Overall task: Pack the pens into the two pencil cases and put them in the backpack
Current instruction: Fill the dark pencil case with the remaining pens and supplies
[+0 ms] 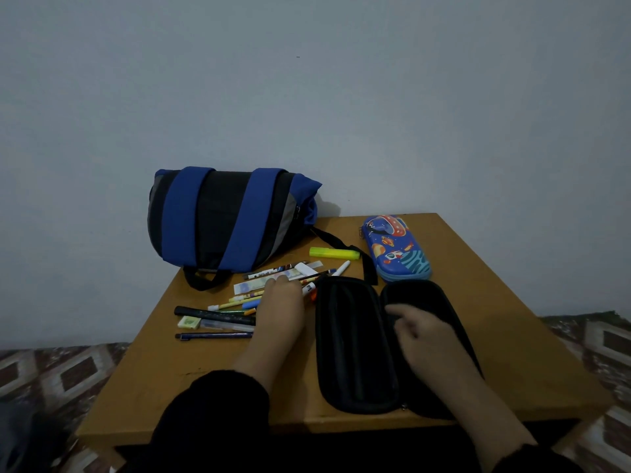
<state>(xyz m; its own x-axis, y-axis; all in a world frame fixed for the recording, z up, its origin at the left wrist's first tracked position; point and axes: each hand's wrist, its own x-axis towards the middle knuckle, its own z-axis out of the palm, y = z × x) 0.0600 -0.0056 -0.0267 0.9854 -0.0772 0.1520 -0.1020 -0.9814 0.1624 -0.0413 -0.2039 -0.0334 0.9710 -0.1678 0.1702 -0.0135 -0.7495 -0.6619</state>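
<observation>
Left hand [281,310] fingers down among pens [218,314] — grasp unclear; right hand [423,331] relaxed inside black case [355,346].

Two bare forearms are seen entering from the bottom edge of the head view, each ending in an uncovered hand: the left hand [281,310] and the right hand [425,331]. Black long sleeves are worn, of a soft, thick-looking cloth with no print or marking to be made out; the left sleeve [211,414] is pushed back to mid-forearm in a bunched cuff, and only the cuff edge of the right sleeve [532,460] is shown. No rings, watch or bands are visible on the hands or wrists.
</observation>
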